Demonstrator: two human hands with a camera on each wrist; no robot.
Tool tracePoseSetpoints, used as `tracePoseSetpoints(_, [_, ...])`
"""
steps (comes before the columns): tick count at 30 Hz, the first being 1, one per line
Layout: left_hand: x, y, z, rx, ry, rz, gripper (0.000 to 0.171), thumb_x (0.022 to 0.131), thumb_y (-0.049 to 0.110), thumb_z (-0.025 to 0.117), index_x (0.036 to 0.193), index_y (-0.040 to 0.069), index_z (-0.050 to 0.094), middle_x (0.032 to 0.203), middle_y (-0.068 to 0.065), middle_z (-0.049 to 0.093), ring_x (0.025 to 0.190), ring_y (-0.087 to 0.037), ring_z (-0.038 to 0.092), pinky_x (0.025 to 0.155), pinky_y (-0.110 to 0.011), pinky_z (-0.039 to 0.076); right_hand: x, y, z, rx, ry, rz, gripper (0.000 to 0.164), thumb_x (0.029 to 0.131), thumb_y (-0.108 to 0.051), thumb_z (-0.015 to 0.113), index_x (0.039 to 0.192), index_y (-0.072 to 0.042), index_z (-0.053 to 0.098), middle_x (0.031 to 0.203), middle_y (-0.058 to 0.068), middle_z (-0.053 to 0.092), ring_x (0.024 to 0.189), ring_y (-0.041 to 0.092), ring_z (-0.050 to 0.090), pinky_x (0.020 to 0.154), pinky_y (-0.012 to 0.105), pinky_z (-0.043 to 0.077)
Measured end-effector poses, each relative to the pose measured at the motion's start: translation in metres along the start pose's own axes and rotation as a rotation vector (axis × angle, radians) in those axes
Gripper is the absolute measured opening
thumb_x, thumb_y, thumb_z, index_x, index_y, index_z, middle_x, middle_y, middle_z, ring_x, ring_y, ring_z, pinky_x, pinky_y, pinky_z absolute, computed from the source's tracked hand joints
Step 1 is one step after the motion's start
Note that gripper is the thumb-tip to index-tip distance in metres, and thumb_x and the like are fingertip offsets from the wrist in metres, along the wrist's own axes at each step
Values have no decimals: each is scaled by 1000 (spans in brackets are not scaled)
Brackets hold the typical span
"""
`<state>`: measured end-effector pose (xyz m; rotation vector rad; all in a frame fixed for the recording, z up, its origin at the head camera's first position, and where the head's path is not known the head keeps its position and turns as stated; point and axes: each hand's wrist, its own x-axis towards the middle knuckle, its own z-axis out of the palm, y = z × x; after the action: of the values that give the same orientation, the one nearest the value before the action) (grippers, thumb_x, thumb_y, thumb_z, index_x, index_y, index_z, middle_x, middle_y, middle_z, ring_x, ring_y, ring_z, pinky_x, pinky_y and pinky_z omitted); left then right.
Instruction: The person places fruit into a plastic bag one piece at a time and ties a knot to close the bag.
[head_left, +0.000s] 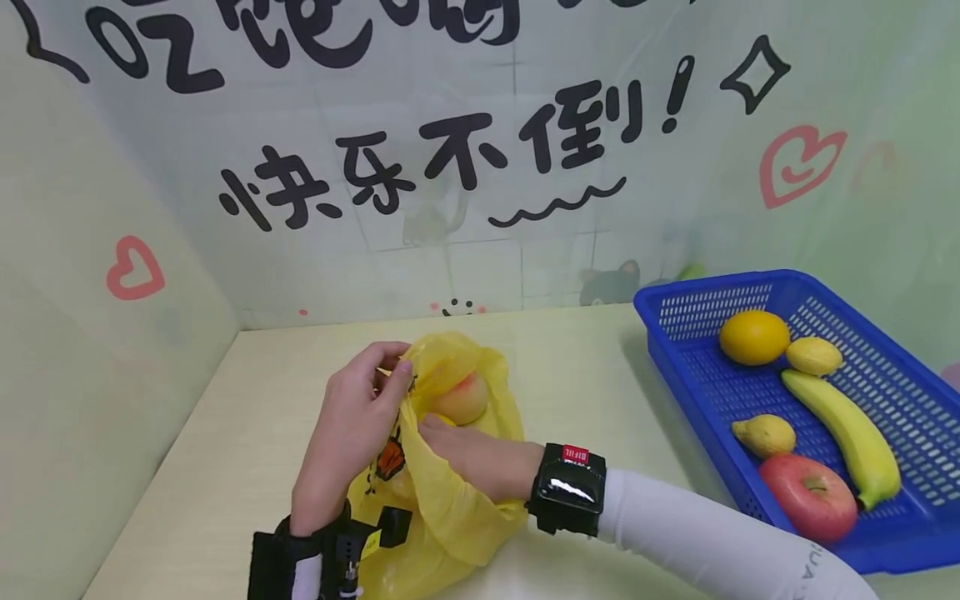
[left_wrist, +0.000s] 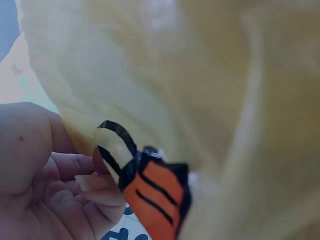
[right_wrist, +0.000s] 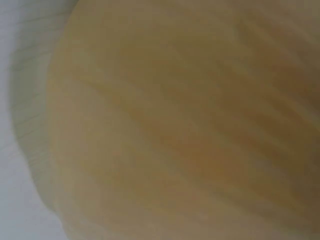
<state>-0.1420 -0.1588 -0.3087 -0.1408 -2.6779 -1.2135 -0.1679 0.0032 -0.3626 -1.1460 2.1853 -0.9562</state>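
Note:
A yellow plastic bag [head_left: 450,529] with an orange and black print stands on the table, its mouth open towards the top. At its left rim, my left hand [head_left: 348,421] pinches the plastic between thumb and fingers. My right hand [head_left: 480,458] reaches in over the right side; its fingers are inside and mostly hidden, so I cannot tell whether they hold anything. Just beyond those fingers lies a peach [head_left: 463,400] with a reddish blush, and a bit of yellow fruit [head_left: 442,418] shows under it. Yellow plastic [right_wrist: 175,125] fills most of the right wrist view, blurred.
A blue plastic basket [head_left: 678,400] stands at the right of the table [head_left: 247,417]. In it lie an orange [head_left: 753,337], two small yellow fruits [head_left: 813,357], a banana [head_left: 847,425] and a red apple [head_left: 810,498]. A printed curtain [head_left: 450,275] hangs behind the table.

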Motion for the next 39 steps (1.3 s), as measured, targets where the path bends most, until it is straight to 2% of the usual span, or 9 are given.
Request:
tracePoseSetpoints(4, [-2,0,0,7,-7,0,28,101,17,54,127,6,60,107,-10,65,81,-20,60,67,-21,52,-3,-1,5,276,1,75,41,107,-46,27,139,-23,40,131,-10,48,122,3,45,104,22,37])
tracePoseSetpoints(6, [-3,0,0,11,-10,1,29,101,17,54,127,6,60,108,-10,65,82,-19,60,68,-21,52,-3,-1,7,323,-4,89,44,107,-46,26,142,-24,39,132,-11,49,121,2,45,105,22,37])
tracePoseSetpoints(9, [-5,0,-1,15,-12,6,29,101,17,55,127,5,60,107,-10,65,82,-19,60,68,-21,52,-4,0,8,264,-9,65,43,107,-43,28,143,-23,39,131,-11,49,121,1,45,107,21,35])
tracePoseSetpoints(13, [-7,0,0,16,-17,13,28,101,16,55,127,6,60,107,-9,66,82,-18,60,69,-22,52,-4,2,6,59,-1,-21,37,106,-40,35,134,-19,48,126,-7,49,116,3,46,103,20,37])
tracePoseSetpoints(20, [-7,0,1,29,-11,21,27,101,16,55,125,6,61,106,-8,67,81,-18,60,69,-23,52,-19,-5,-16,-520,15,-166,31,102,-21,53,132,-17,59,131,-3,57,122,12,48,110,25,39])
tracePoseSetpoints(22, [-6,0,2,33,-7,26,27,101,17,55,125,6,61,106,-9,67,81,-18,59,69,-23,51,-28,-7,-27,-560,45,-160,30,99,-12,58,128,-14,62,130,-1,60,122,15,52,109,28,42])
tracePoseSetpoints(28, [-3,0,2,43,4,44,28,101,17,56,126,6,61,105,-8,67,81,-18,59,70,-22,51,-64,-8,-68,-505,178,-46,40,93,-18,68,131,-12,60,121,1,65,111,19,59,98,36,50])
tracePoseSetpoints(33, [-3,0,1,43,6,47,28,101,17,55,125,5,61,105,-9,67,80,-18,58,70,-22,51,-98,-7,-101,-527,297,122,41,90,-22,72,128,-12,60,107,2,65,98,19,58,82,31,54])
tracePoseSetpoints(39, [-2,0,0,34,10,44,28,101,17,55,125,5,61,105,-9,66,80,-18,58,69,-22,51,-140,1,-138,-546,382,322,35,86,-26,76,117,-11,66,103,3,68,93,18,60,78,35,57])
